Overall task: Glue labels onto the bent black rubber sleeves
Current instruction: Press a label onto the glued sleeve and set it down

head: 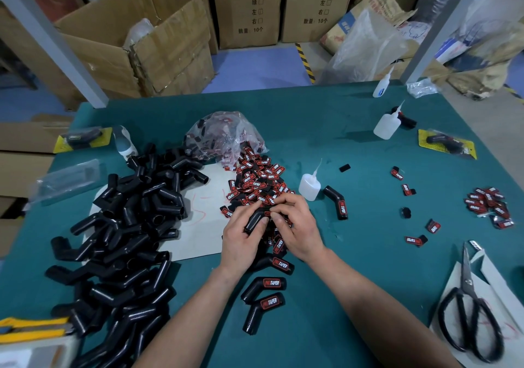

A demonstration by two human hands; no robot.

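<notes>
My left hand grips a bent black rubber sleeve above the middle of the green table. My right hand pinches the sleeve's upper end with thumb and fingers, where a red-and-black label sits partly hidden. Behind my hands lies a heap of red-and-black labels spilling from a plastic bag. A big pile of unlabelled black sleeves covers the left side. Three labelled sleeves lie near my wrists. A small glue bottle stands just right of the labels.
Another labelled sleeve lies beside the glue bottle. Two more glue bottles stand at the back right. Loose labels are scattered on the right. Black scissors rest on white paper at the front right. Cardboard boxes stand behind the table.
</notes>
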